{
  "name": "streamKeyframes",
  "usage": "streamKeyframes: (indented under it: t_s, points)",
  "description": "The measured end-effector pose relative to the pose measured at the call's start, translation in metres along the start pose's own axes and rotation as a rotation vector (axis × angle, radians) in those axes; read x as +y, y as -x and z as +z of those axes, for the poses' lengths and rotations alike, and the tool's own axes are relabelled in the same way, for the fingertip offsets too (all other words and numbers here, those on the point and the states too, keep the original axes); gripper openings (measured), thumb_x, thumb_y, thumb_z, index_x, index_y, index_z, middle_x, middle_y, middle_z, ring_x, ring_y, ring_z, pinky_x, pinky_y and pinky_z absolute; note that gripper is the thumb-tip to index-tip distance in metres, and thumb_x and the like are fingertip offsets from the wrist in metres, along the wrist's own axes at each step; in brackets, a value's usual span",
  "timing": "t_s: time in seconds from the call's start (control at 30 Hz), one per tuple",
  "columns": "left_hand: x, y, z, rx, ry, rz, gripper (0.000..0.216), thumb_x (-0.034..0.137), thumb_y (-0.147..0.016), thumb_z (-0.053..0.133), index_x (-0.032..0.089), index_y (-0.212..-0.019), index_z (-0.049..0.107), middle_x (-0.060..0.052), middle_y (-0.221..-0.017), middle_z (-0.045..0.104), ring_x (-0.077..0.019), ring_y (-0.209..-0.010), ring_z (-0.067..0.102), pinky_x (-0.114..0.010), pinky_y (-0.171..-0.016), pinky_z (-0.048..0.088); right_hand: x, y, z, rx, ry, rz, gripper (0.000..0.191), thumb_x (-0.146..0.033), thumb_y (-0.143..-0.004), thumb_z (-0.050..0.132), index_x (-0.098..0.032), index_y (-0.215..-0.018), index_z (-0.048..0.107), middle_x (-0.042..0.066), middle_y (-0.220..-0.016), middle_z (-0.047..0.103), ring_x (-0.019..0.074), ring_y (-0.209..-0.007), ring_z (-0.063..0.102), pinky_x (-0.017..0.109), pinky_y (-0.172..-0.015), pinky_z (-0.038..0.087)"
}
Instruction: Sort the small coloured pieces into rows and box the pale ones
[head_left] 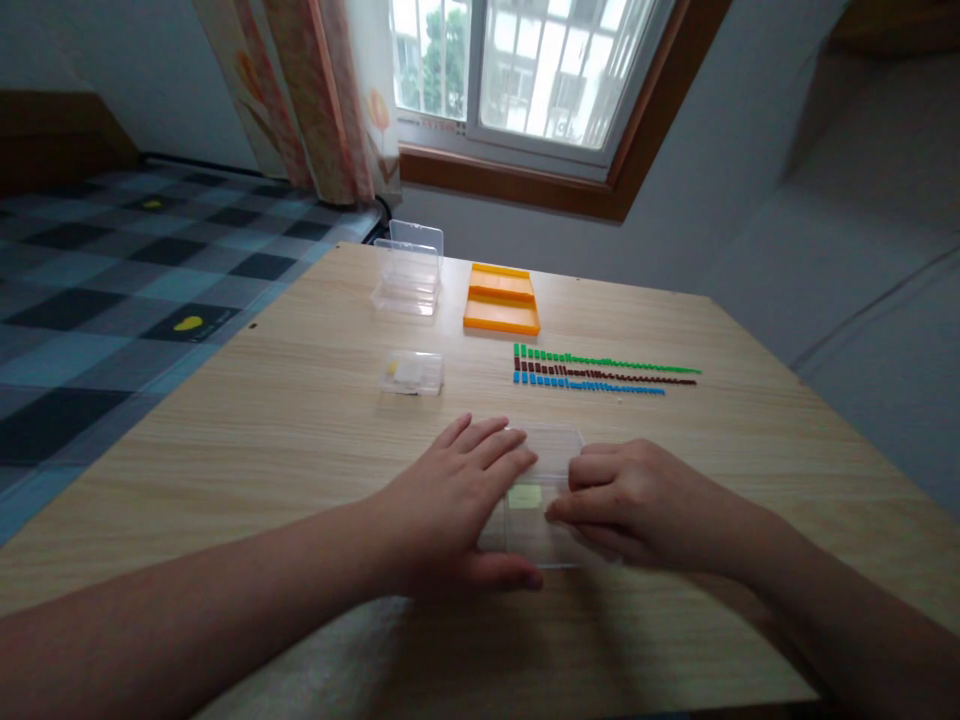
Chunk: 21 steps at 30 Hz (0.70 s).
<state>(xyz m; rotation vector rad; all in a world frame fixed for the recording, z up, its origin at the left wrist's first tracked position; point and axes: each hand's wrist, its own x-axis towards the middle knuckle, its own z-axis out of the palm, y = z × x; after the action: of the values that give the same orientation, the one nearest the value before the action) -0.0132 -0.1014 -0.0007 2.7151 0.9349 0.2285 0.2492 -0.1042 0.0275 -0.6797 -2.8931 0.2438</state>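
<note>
A clear plastic box (541, 500) with a pale yellow-green patch inside lies on the wooden table (300, 420) near its front edge. My left hand (450, 510) rests on the box's left side, fingers stretched flat over the lid and thumb along the near edge. My right hand (637, 505) grips the box's right side with its fingers curled against it. Further back lie three rows of small pieces: green (600, 358), dark red (600, 373) and blue (585, 385).
A small clear box (412, 372) with yellow bits sits mid-table. At the back stand an open clear case (409, 270) and an orange tray (501, 298). A bed with a checked cover (112, 290) lies left; a window (525, 70) and curtain (315, 90) are behind.
</note>
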Motion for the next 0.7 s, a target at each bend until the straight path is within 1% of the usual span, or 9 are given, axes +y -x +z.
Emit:
streamKeyframes:
  t_s: [0.1, 0.2, 0.4, 0.7]
  points:
    - [0.0001, -0.0003, 0.0000, -0.008, -0.002, 0.001, 0.098, 0.080, -0.079, 0.067, 0.014, -0.149, 0.047, -0.021, -0.159, 0.043, -0.0432, -0.150, 0.033, -0.065, -0.123, 0.021, 0.0001, -0.0010, 0.0001, 0.058, 0.030, -0.015, 0.024, -0.022, -0.101, 0.051, -0.021, -0.100, 0.075, 0.001, -0.076, 0.056, 0.0125, -0.067, 0.043, 0.028, -0.064, 0.027]
    - [0.0007, -0.0008, -0.0008, -0.004, 0.000, -0.001, 0.098, 0.080, -0.078, 0.068, 0.015, -0.148, 0.048, -0.021, -0.159, 0.043, -0.0431, -0.149, 0.034, -0.065, -0.122, 0.022, -0.0004, -0.0010, -0.0007, 0.083, 0.020, -0.015, 0.024, -0.021, -0.101, 0.051, -0.020, -0.098, 0.075, 0.001, -0.075, 0.056, 0.0120, -0.066, 0.042, 0.028, -0.063, 0.027]
    - [0.0012, -0.0006, -0.0016, 0.001, 0.011, -0.004, 0.098, 0.080, -0.077, 0.069, 0.014, -0.147, 0.049, -0.021, -0.158, 0.044, -0.0437, -0.149, 0.035, -0.066, -0.123, 0.021, -0.0003, -0.0013, 0.0036, 0.042, 0.001, 0.012, 0.026, -0.022, -0.102, 0.049, -0.019, -0.096, 0.074, 0.000, -0.075, 0.057, 0.0111, -0.064, 0.042, 0.027, -0.063, 0.028]
    - [0.0007, -0.0001, -0.0008, 0.002, 0.010, -0.005, 0.097, 0.080, -0.078, 0.068, 0.015, -0.147, 0.049, -0.020, -0.158, 0.044, -0.0429, -0.149, 0.034, -0.065, -0.123, 0.021, -0.0005, -0.0022, 0.0071, 0.036, 0.024, 0.019, 0.027, -0.022, -0.103, 0.047, -0.020, -0.099, 0.074, 0.001, -0.075, 0.058, 0.0112, -0.064, 0.043, 0.027, -0.063, 0.028]
